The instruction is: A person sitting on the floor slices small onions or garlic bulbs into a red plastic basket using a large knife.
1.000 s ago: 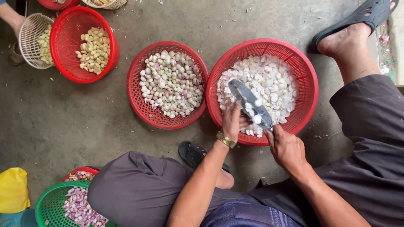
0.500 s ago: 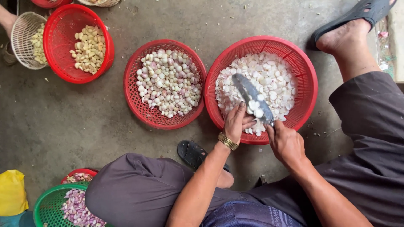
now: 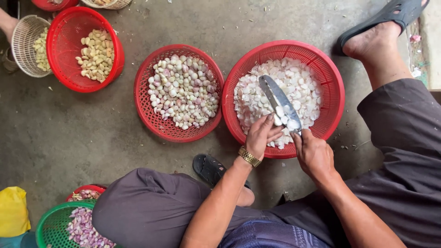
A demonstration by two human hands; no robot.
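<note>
We hold a long knife over the red basket right of centre in the frame: our right hand is clenched round its handle, and our left hand rests its fingers against the flat of the blade, where 3 or 4 pale sliced pieces lie. That basket already carries a broad, shallow bed of white and faintly pink slices, so we judge a good share of the slicing is done. The middle red basket is heaped with peeled whole bulbs, too many to count, and these look to us like the stock left to slice. At the upper left, another red basket holds yellowish peeled pieces, and beside it sits 1 pale woven basket, with someone's arm at the frame edge. At the lower left, 1 green basket holds purple unpeeled bulbs, which suggests peeling work remains too. We count 3 large red baskets fully in view, with parts of 2 more red ones at the upper and lower left edges. All stand on the concrete floor.
</note>
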